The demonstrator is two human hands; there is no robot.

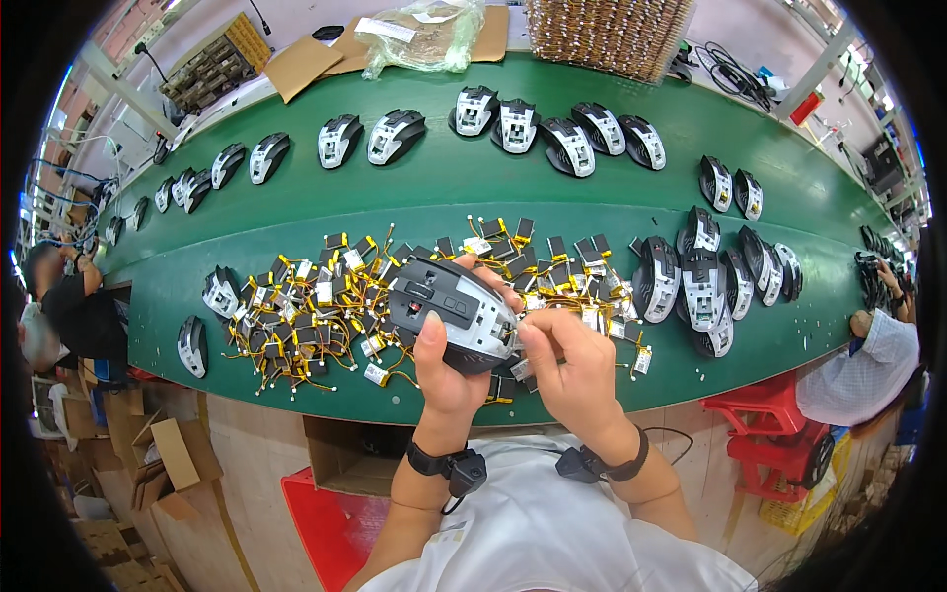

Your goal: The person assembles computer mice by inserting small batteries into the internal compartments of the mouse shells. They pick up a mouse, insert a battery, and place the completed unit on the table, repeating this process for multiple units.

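Observation:
My left hand [449,380] is wrapped round a black and grey computer mouse [434,296] with its rear cover off, holding it tilted above the bench. Thumb and forefinger of my right hand [577,370] are pinched together at the opened end of this mouse. Whatever lies between those fingertips is too small and covered to make out. Beneath and around both hands spreads a heap of small flat battery packs [325,292] with yellow tape, thin wires and white plugs.
Rows of opened mice [395,136] stand on the green bench [473,187], with a cluster of more mice [703,286] at right. Behind are cardboard [301,71], a plastic bag [419,39] and a tray of small parts [612,35]. Co-workers sit at both sides; red stools [755,405] stand at right.

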